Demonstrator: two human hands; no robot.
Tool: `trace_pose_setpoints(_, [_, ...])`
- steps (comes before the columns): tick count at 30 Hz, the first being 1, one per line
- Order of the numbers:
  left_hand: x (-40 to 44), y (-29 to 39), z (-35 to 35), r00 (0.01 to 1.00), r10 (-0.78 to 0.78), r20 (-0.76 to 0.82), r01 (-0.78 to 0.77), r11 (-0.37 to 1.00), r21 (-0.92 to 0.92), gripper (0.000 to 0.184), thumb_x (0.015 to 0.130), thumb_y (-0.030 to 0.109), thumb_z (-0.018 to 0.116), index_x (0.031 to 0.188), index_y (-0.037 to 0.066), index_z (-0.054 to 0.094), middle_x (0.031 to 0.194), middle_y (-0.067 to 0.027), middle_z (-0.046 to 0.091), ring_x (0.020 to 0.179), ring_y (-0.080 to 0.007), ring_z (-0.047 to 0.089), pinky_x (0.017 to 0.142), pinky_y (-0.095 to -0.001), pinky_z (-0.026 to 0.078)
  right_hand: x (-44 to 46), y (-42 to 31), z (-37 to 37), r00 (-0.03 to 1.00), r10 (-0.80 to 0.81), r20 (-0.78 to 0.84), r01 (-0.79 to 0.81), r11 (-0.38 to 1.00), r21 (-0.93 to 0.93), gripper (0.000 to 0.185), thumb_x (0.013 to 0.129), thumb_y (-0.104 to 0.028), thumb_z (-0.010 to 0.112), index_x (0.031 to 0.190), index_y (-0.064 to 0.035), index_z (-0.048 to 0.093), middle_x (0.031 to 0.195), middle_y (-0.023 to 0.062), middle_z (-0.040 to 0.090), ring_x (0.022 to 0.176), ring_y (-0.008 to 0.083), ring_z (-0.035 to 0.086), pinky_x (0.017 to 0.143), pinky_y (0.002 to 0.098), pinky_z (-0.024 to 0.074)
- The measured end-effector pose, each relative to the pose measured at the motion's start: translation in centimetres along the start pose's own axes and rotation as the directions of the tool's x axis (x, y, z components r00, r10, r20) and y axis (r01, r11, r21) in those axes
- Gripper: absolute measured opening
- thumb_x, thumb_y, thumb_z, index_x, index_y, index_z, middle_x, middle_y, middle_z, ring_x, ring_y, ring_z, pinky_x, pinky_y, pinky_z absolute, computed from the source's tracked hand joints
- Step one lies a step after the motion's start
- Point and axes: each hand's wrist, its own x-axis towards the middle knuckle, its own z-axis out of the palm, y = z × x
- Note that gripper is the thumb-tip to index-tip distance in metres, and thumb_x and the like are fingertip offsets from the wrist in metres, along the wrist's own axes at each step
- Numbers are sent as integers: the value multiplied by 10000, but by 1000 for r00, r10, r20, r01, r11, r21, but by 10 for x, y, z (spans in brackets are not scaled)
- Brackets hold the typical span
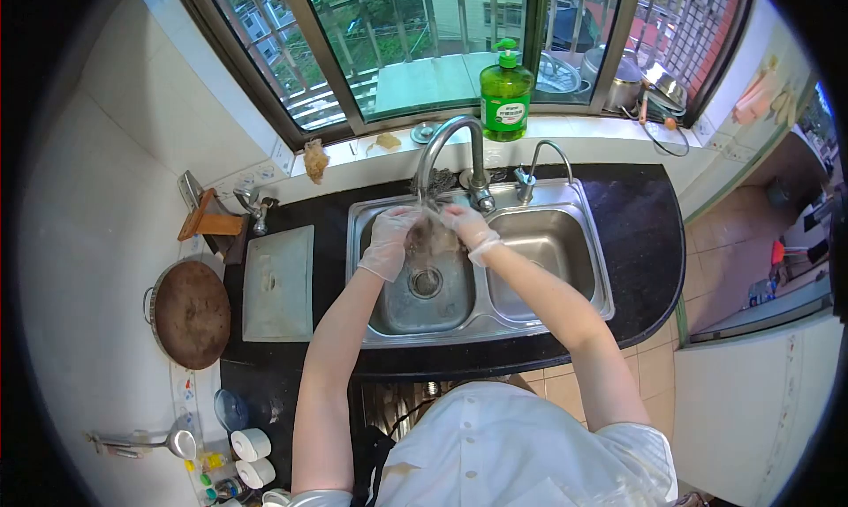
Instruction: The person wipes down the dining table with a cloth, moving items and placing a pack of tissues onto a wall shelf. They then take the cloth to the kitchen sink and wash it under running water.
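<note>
My left hand (pixel 392 238), in a thin clear glove, is over the left basin (pixel 415 321) of the steel double sink. My right hand (pixel 469 228), gloved the same way, faces it from the right side of the basin. Both sets of fingers are closed and meet beneath the curved faucet (pixel 452 129), where water seems to run. A blurred brownish-grey patch (pixel 430 239) shows between and below the hands; I cannot make out what it is. The basin's round drain (pixel 426 283) lies nearer to me.
A green pump bottle (pixel 506 101) stands on the windowsill behind the sink. The right basin (pixel 548 251) and a small thin tap (pixel 526 182) are to the right. On the left are a cutting board (pixel 279 286), a round brown pan (pixel 190 314) and a knife rack (pixel 212 220).
</note>
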Motion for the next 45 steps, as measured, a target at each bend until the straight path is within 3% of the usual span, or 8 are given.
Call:
trace_pose_setpoints(8, [9, -1, -5, 996, 92, -11, -93, 995, -47, 76, 832, 107, 654, 877, 48, 667, 777, 16, 637, 658, -44, 558, 555, -206, 435, 13, 52, -54, 959, 187, -214, -261, 879, -399, 232, 791, -278, 619, 871, -76, 700, 844, 152, 677, 809, 252, 649, 750, 348, 486])
trace_pose_setpoints(16, [-12, 6, -14, 999, -17, -38, 19, 999, 46, 177, 827, 193, 689, 980, 106, 668, 859, 32, 649, 754, -54, 580, 647, -214, 448, 48, 65, -39, 969, 238, -65, -229, 965, 127, 98, 817, -118, 617, 823, -47, 684, 729, 17, 644, 629, 111, 578, 596, 222, 466])
trace_pose_setpoints(21, [-28, 15, -11, 995, -103, 3, 103, 992, -68, 170, 861, 178, 642, 1011, 98, 658, 896, 32, 647, 790, -53, 583, 710, -216, 453, -20, 53, -3, 952, 255, 170, -276, 954, 115, 405, 892, -389, 561, 1195, -120, 561, 1070, 36, 610, 942, 172, 583, 821, 327, 473])
trace_pose_setpoints(25, [-57, 27, -2, 991, -134, 5, 134, 980, -148, 194, 871, 215, 638, 1043, 124, 645, 967, 23, 642, 852, -54, 579, 782, -224, 443, -67, -35, 18, 663, 618, 422, -746, 493, 448, 482, 921, -447, 494, 1291, -139, 468, 1117, 14, 598, 994, 196, 585, 926, 369, 435])
trace_pose_setpoints(28, [-72, 21, 2, 988, -134, -79, 121, 980, -157, 215, 881, 245, 627, 1056, 121, 637, 1005, 2, 641, 881, -73, 580, 820, -243, 437, -60, 6, 21, 756, 378, 534, -654, 449, 609, 453, 923, -446, 493, 1238, -121, 510, 1112, 24, 599, 989, 179, 589, 901, 348, 456])
trace_pose_setpoints(35, [-57, -72, -10, 941, -338, 14, 294, 798, -527, 317, 934, 362, 503, 1094, 101, 588, 1024, -58, 620, 946, -203, 588, 849, -401, 467, -74, -39, 14, 818, 335, 468, -462, 867, 186, 290, 826, -134, 598, 1108, -68, 589, 973, 27, 635, 897, 118, 597, 792, 262, 488])
trace_pose_setpoints(37, [-60, -75, -3, 943, -321, 91, 317, 775, -547, 450, 961, 455, 387, 1097, 55, 544, 1052, -102, 595, 990, -250, 577, 868, -479, 475, -89, -57, 18, 890, 154, 429, -148, 988, -49, 276, 821, -142, 604, 1080, -49, 597, 959, 51, 636, 883, 129, 596, 780, 263, 486])
trace_pose_setpoints(45, [-65, -41, 6, 889, -276, 366, 458, 509, -729, 627, 915, 597, 381, 1138, 32, 538, 1083, -95, 599, 984, -236, 591, 890, -416, 485, -105, -76, 5, 827, -250, 503, 413, 877, -244, 278, 787, -253, 665, 1014, -106, 601, 971, 109, 620, 911, 260, 621, 821, 371, 468])
